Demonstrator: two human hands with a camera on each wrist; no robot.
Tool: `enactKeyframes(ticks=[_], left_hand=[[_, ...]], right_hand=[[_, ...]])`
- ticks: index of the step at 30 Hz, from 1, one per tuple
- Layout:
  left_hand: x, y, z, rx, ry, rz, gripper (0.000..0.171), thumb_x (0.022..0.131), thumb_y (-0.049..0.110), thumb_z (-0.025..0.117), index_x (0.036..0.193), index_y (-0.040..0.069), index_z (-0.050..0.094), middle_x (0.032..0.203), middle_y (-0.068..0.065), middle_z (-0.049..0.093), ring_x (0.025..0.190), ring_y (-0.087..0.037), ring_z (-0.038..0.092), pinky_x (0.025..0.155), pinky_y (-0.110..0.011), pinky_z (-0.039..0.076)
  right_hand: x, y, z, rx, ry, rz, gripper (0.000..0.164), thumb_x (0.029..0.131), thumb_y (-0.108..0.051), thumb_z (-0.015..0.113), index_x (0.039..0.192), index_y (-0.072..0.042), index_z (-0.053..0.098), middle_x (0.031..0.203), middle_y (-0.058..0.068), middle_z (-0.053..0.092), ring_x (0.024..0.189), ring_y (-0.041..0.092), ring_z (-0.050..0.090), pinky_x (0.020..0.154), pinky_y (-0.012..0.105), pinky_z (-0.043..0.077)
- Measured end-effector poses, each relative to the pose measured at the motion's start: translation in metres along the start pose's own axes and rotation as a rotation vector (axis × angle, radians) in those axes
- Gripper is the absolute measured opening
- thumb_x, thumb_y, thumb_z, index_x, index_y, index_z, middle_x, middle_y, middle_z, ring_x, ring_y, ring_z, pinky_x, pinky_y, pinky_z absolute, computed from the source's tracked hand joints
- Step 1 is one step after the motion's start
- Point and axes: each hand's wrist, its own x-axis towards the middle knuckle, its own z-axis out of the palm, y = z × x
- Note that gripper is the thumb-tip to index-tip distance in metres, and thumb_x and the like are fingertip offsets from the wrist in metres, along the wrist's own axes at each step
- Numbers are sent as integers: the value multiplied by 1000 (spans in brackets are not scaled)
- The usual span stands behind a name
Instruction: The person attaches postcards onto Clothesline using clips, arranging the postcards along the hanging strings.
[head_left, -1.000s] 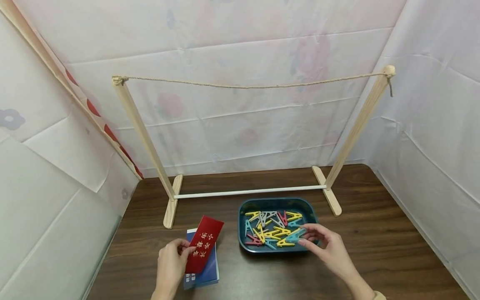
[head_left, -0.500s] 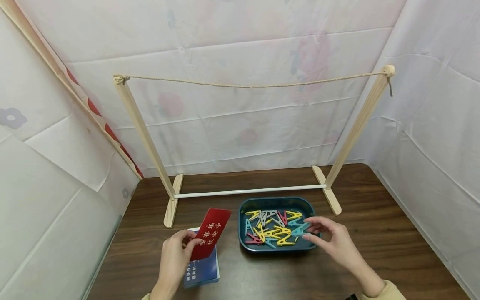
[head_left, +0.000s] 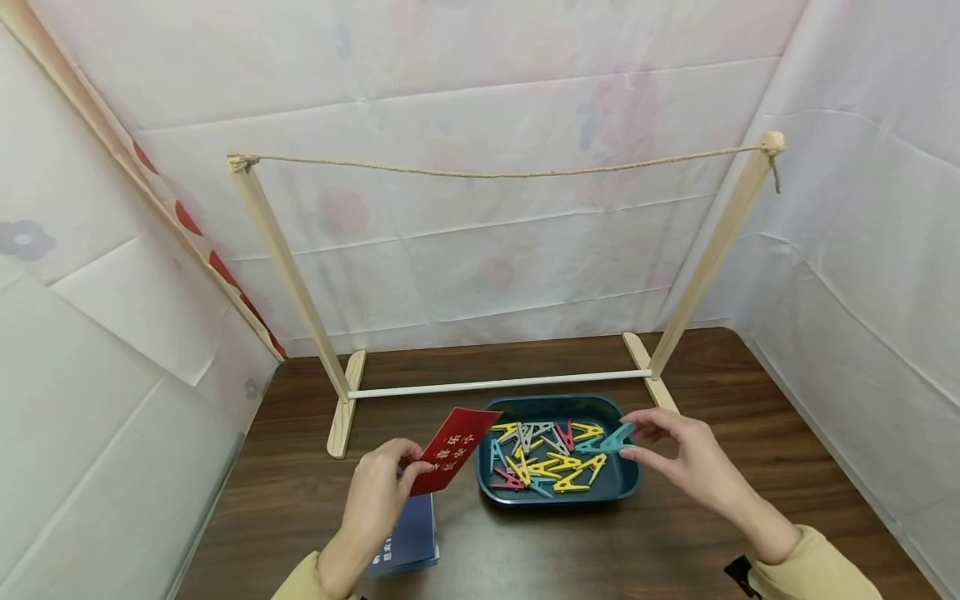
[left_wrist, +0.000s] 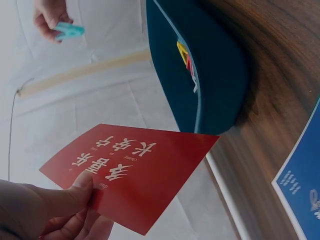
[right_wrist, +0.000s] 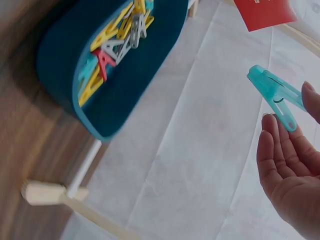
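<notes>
As I watch the red card (head_left: 456, 446): my left grip (head_left: 378, 483) pinches it; it has risen rightward, now overlapping the tray's (head_left: 558, 502) left rim in the head view.
Turquoise clothespin (head_left: 617, 439): pinched by my right grip (head_left: 693, 458), shifted toward the tray's right rim.
Both grips: loaded; I judge the picking-up done.
Blue card stack (head_left: 408, 537): front-left of the tray.
Counter (head_left: 540, 558): dark woodgrain, under the tray.
Twine (head_left: 495, 175): sagging between wooden posts (head_left: 283, 258) behind the tray.
Room: pale floral sheeting (head_left: 465, 275) beyond the tray.
</notes>
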Motion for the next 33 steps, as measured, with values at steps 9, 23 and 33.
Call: enactKeyframes(ticks=[9, 23, 33], left_hand=[[21, 19, 6, 3, -38, 129, 16, 72, 2, 80, 76, 4, 64, 76, -5, 65, 68, -16, 64, 57, -29, 54], [52, 50, 24, -31, -172, 249, 14, 77, 4, 77, 80, 3, 64, 80, -7, 66, 65, -13, 58, 56, -22, 50], [72, 59, 41, -98, -174, 310, 12, 80, 7, 76, 79, 5, 64, 79, -6, 67, 64, -13, 57, 55, -21, 47]], right_hand=[[20, -5, -23, -107, -42, -91, 34, 69, 2, 81, 98, -6, 67, 83, -8, 65, 71, 5, 60, 63, 19, 47], [46, -18, -56, -254, -102, -90, 34, 70, -5, 82, 100, -3, 66, 86, -6, 65, 74, 9, 63, 63, 23, 51], [64, -21, -74, -318, -124, -96, 30, 72, -3, 81, 99, -1, 66, 84, -4, 65, 72, 13, 64, 65, 27, 52]])
